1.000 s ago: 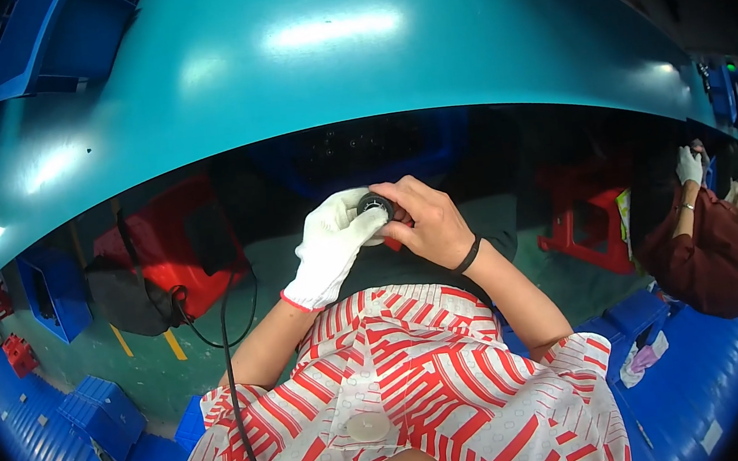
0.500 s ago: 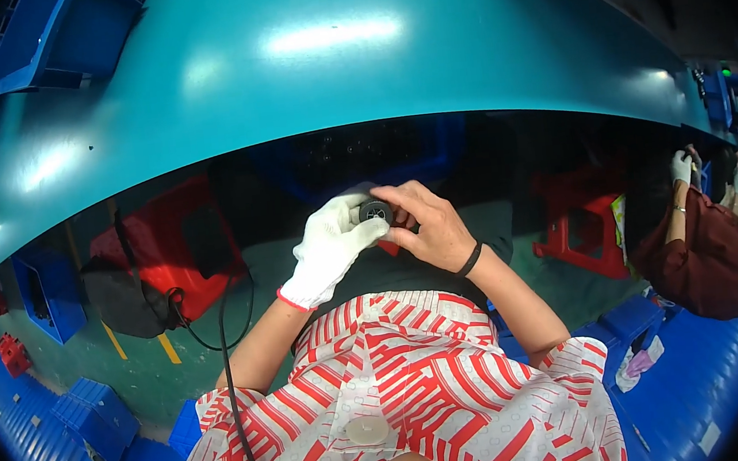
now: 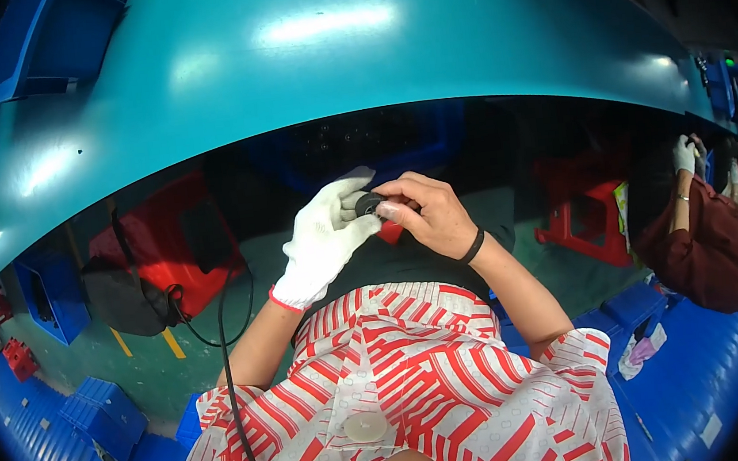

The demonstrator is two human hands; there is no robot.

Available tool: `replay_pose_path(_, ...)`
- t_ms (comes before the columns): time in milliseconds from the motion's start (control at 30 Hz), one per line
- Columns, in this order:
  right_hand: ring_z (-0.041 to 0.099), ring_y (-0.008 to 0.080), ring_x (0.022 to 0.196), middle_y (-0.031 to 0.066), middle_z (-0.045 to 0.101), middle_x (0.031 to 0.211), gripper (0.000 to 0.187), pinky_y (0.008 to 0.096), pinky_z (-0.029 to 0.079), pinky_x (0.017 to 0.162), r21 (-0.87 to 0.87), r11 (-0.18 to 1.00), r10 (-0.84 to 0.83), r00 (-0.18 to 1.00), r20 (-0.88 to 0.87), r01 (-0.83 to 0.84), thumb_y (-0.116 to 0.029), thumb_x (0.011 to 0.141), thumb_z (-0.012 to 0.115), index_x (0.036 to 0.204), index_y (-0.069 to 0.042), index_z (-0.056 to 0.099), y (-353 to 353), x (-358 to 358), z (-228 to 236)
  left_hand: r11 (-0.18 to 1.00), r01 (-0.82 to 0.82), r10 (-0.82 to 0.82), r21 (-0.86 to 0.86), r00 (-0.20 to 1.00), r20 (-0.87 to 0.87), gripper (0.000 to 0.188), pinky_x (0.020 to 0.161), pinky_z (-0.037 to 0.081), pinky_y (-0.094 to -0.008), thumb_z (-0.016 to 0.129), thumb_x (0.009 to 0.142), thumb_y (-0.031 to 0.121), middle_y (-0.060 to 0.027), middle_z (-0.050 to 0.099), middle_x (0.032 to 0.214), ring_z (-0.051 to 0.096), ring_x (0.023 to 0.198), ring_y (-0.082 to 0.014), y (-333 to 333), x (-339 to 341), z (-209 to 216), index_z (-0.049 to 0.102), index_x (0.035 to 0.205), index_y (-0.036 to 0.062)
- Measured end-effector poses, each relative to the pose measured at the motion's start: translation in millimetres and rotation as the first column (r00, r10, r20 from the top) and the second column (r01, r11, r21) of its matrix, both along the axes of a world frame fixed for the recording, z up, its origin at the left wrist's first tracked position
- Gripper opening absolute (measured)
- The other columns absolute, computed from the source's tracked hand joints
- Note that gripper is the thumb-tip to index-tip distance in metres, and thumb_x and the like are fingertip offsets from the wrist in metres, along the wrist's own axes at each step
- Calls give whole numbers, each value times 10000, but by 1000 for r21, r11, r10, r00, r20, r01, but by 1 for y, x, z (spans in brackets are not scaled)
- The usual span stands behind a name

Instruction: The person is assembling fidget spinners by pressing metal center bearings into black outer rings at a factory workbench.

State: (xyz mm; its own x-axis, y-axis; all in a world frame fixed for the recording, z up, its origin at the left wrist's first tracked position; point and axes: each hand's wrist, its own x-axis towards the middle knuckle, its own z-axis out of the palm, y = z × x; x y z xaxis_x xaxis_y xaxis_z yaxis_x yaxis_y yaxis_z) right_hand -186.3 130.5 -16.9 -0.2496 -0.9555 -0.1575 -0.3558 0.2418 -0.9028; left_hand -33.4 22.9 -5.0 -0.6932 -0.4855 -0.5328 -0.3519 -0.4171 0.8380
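Both my hands meet in front of my waist, around a small round black part that looks like a wheel [image 3: 368, 205]. My left hand [image 3: 321, 242], in a white glove with a red cuff edge, has its thumb and curled fingers against the wheel's left side, the index finger stretched past it. Bare, with a black band at the wrist, my right hand [image 3: 441, 221] pinches the wheel from the right between thumb and fingers. The fingers cover much of the wheel.
Beyond my hands is a glossy teal table [image 3: 326, 66], with a blue bin [image 3: 58, 43] at its far left. Red stools [image 3: 590, 218] stand on both sides. A dark cable [image 3: 228, 368] hangs at my left. A co-worker in a dark red top [image 3: 703, 243] is at the right.
The wheel has tilted, so its spoked face shows less. My left hand has shifted slightly left, and its index finger has straightened upward. My right hand still grips the wheel.
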Motion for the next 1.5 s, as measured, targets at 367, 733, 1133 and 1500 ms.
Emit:
replay_pose_path(367,572,61,665,21,637,794,197,188,468,609,233,968,-237,668,705,97,-149,880,633,1022,-15,610,7,10,-12,987,-27,52,161,987,-150,529,773,509,-234,685,779,28,-141,609,1064,616,889,-146,0,2,-2,474,1255,-62)
replay_pose_path(733,566,250,981,130,540,1113,537,299,491,797,-143,989,8,991,-134,-27,-103,678,776,1167,-39,563,6,12,-6,965,-117,159,234,973,-169,429,744,556,-283,639,838,73,-152,603,1074,633,893,-196,11,0,-19,495,1222,-53)
replay_pose_path(1133,573,186,888,101,547,1059,506,251,486,745,-174,978,-136,981,-139,111,-72,690,755,1162,-37,576,6,13,1,933,-227,265,280,958,-109,371,709,559,-292,563,906,107,-187,623,1029,660,845,-221,7,-5,-12,489,1219,-78)
replay_pose_path(1500,624,178,818,208,624,1065,416,273,516,697,106,986,-128,182,975,126,-303,1012,330,1127,36,543,23,-2,-2,889,-334,376,314,923,-84,324,747,542,-363,534,939,224,-234,631,1000,659,837,-278,5,6,-23,535,1034,-86)
